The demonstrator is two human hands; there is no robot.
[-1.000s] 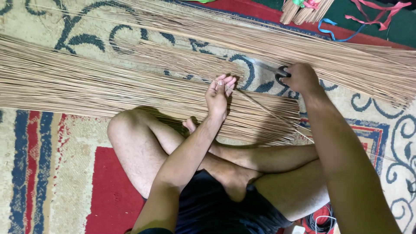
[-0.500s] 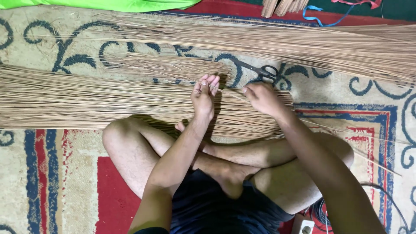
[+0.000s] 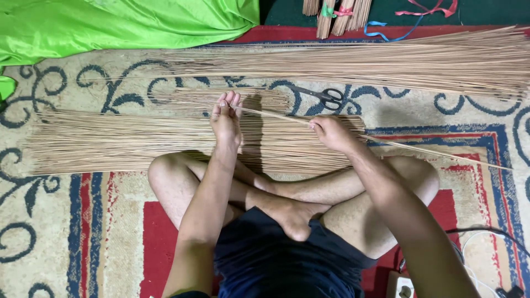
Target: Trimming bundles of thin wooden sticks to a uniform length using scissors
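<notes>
I sit cross-legged on a patterned carpet (image 3: 66, 221). My left hand (image 3: 226, 117) pinches one end of a single thin tan stick (image 3: 430, 150). My right hand (image 3: 331, 132) grips the same stick further along, and its long free end runs off to the right over the carpet. Both hands hover above a wide pile of thin tan sticks (image 3: 110, 140) lying in front of my knees. Black-handled scissors (image 3: 326, 97) rest on the carpet just beyond my right hand, untouched.
A second long pile of sticks (image 3: 386, 60) lies further back. Bright green cloth (image 3: 110, 25) covers the far left corner. Tied stick bundles (image 3: 337, 14) with coloured ribbons (image 3: 419, 11) stand at the top. Cables and a power strip (image 3: 400, 287) sit at my right.
My right hand left the scissors and came back to grip the single stick. My left hand slid left along the pile. The view has tilted up, showing the green cloth.
</notes>
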